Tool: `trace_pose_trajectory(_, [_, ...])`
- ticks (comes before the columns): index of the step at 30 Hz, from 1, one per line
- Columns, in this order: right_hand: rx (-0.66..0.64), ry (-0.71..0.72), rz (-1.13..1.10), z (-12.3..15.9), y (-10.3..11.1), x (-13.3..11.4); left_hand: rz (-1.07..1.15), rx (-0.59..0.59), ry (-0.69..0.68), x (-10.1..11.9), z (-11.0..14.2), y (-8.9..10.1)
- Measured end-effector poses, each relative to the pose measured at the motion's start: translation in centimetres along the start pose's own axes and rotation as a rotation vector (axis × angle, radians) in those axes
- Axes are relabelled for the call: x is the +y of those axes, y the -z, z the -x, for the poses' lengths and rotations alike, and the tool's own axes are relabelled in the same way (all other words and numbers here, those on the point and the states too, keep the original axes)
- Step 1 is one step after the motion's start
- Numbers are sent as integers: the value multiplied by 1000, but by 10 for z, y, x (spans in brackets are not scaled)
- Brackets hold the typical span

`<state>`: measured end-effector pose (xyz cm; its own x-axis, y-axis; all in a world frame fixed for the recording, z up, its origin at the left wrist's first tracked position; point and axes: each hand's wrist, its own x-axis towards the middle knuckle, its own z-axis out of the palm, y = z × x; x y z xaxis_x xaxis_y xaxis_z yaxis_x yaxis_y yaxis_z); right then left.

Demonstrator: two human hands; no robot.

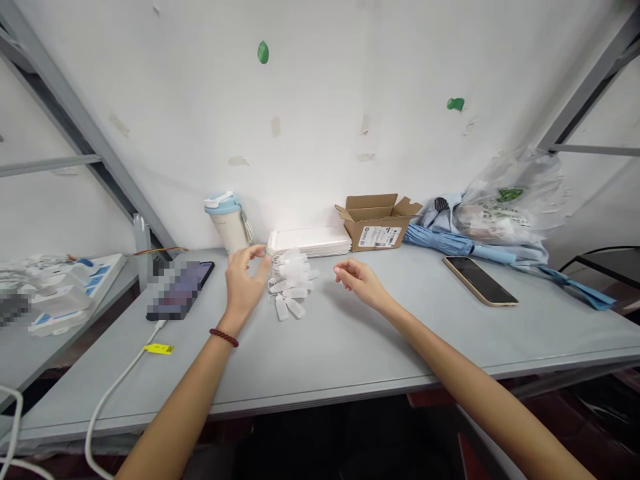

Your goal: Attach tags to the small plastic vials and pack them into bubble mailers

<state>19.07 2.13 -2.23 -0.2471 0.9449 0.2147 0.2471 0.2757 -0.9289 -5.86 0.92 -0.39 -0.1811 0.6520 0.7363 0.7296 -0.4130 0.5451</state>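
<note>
White casing is showing at the far left, where a unit with blue panels (pixel 107 283) is sitting at nine o'clock, taking the pile of white tags (pixel 293 283) as the dial's centre and twelve as toward the wall (pixel 320 100). Nearer, also at nine, a dark phone (pixel 183 290) is lying on the grey table (pixel 320 360), with a white cable (pixel 117 387) running from it towards eight and bearing a yellow label (pixel 159 349). At half past ten a lidded tumbler (pixel 227 223) is standing upright.

Just beside the pile at nine, the left hand (pixel 245 283), with a beaded bracelet (pixel 224 337) at its wrist, is holding thumb and forefinger well parted in a curve; nothing is showing in its grasp, and whether a fingertip is touching the tags I cannot tell. The tags are overlapping loosely, the lowest two pointing towards six. Between twelve and one, a flat white stack (pixel 313 241) is lying behind them.

At two o'clock an open cardboard box (pixel 380 233) is standing. At three, apart from the pile, the right hand (pixel 361 281) is curling its fingers close to the thumb; whether anything small is pinched there I cannot tell.

Further right, a blue umbrella (pixel 440 240) and a clear plastic bag (pixel 515 207) are lying between two and three, and a gold-edged phone (pixel 480 281) at three.

The step in hand seems to be work at the pile, with no tag visibly being lifted. Picking one would be calling for a fine pinch at a thin edge, leaving its neighbours undisturbed.
</note>
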Motion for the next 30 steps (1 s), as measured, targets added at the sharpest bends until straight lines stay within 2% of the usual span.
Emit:
trace_pose_trajectory(11, [-28, 21, 61, 0, -1, 1, -57, -118, -82, 5, 7, -8])
trace_pose_trajectory(20, [-49, 119, 230, -6, -4, 17, -75, -158, -148, 6, 10, -13])
trace_pose_trajectory(23, [-30, 217, 500, -29, -3, 22, -79, -171, -152, 7, 11, -14])
trace_pose_trajectory(26, [-62, 297, 1028, -66, 0, 17, -77, -178, -151, 6, 12, -15])
trace_pose_trajectory(30, [-123, 342, 1156, -111, 3, 3, -72, -168, -147, 4, 12, -16])
